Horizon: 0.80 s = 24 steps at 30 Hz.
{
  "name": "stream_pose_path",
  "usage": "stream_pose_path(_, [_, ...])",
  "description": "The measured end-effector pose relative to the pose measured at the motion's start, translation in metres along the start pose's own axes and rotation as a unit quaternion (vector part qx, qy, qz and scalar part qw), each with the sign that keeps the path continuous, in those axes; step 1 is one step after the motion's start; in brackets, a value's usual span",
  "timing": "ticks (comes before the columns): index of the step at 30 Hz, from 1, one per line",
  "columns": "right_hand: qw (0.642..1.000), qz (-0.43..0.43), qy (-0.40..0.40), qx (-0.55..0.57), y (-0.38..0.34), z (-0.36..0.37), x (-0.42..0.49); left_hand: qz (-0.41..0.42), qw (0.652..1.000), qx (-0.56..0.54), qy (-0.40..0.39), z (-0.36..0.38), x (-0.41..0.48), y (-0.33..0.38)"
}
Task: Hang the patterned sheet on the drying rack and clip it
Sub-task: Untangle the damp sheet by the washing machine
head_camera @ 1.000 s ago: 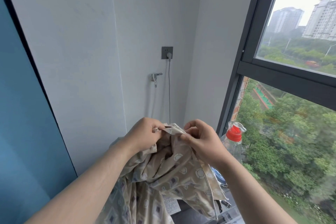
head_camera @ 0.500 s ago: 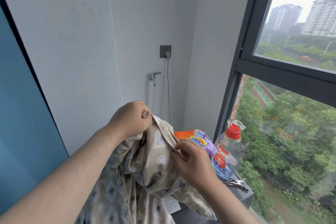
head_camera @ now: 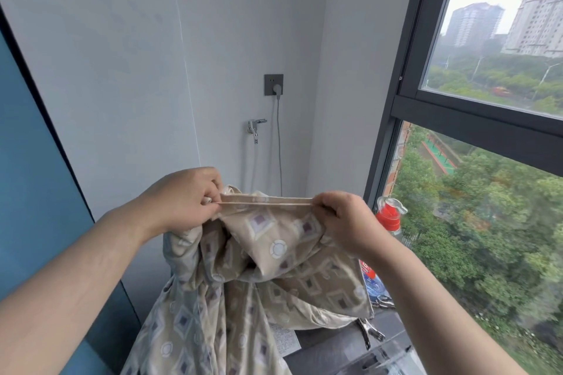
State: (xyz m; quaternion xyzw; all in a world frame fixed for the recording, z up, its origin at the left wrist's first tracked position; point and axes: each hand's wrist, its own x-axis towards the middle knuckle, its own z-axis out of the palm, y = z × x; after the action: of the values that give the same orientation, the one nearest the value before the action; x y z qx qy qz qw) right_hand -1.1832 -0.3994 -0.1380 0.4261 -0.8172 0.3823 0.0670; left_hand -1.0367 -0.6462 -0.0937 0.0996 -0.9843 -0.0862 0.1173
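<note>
- The sheet (head_camera: 274,268) is in the lower middle of the frame, held up in front of the person. Its bulk hangs bunched and drapes down onto the desk (head_camera: 329,350).
- Its hem (head_camera: 266,201) runs taut and level between the two hands, probably to find a straight edge that can lie over a rack bar.
- The left grip (head_camera: 182,201) is clamped on the hem's left end, fingers curled on the cloth. The right grip (head_camera: 344,222) pinches the right end likewise.
- No rack shows in the frame, so hanging and clipping look not yet begun.
- Metal clips (head_camera: 370,332) lie on the desk at lower right, just beside the sheet's drooping fold, handy for the clipping step.
- A red-capped bottle (head_camera: 388,216) stands behind the right grip, by the window (head_camera: 487,39).
- A tap (head_camera: 254,128) and a socket (head_camera: 273,84) sit on the wall at the frame's centre.
</note>
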Motion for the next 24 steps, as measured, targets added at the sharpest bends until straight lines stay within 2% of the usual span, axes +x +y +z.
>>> stream_pose_path(3, [0.997,0.035,-0.062,0.002,0.003,0.016,-0.005,-0.058,0.99,-0.124,0.03,0.008,-0.001,-0.013])
stream_pose_path(5, [0.998,0.041,-0.057,0.008,0.004,0.024,-0.008,-0.092,0.971,-0.217,0.046,0.014,-0.007,-0.017])
stream_pose_path(6, [0.998,0.04,-0.042,0.007,0.004,0.026,-0.008,-0.1,0.967,-0.231,0.042,0.017,-0.01,-0.02])
stream_pose_path(10, [0.997,0.074,-0.016,0.008,0.007,0.033,-0.014,-0.103,0.985,-0.14,-0.008,0.019,-0.011,-0.026])
stream_pose_path(13, [0.992,0.11,0.011,0.068,0.008,0.039,-0.018,-0.113,0.99,-0.074,-0.036,0.017,-0.01,-0.016])
stream_pose_path(17, [0.981,0.114,0.02,0.156,0.0,0.046,-0.02,-0.086,0.989,-0.114,-0.048,0.031,-0.007,0.029])
stream_pose_path(20, [0.979,0.115,0.022,0.167,-0.003,0.05,-0.021,-0.055,0.981,-0.165,-0.087,0.044,-0.001,0.051])
stream_pose_path(21, [0.979,0.116,0.028,0.168,-0.003,0.049,-0.021,-0.049,0.98,-0.16,-0.111,0.045,-0.001,0.053])
stream_pose_path(24, [0.978,0.116,0.041,0.166,0.0,0.045,-0.022,-0.033,0.984,-0.056,-0.167,0.049,-0.002,0.056])
